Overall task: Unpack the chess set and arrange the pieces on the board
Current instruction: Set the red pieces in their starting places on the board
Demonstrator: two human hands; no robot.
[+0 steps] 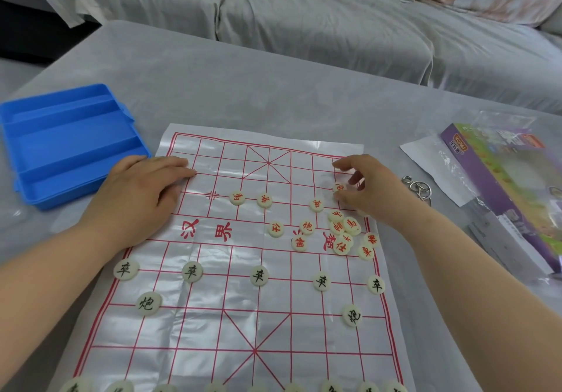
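A thin plastic chess board (231, 315) with red grid lines lies on the grey surface. Black-lettered round pieces stand in rows on its near half, among them a cannon piece (148, 303). Red-lettered pieces lie in a loose cluster (343, 233) near the right edge, and others sit singly along the middle. My left hand (143, 197) rests flat on the board's far left edge. Over the far right part of the board, my right hand (371, 191) pinches one red-lettered piece (337, 187) between thumb and fingers.
An open blue plastic case (67, 145) lies left of the board. A purple box in a clear bag (498, 191) and a metal key ring (418, 189) lie to the right. Grey bedding is bunched up behind.
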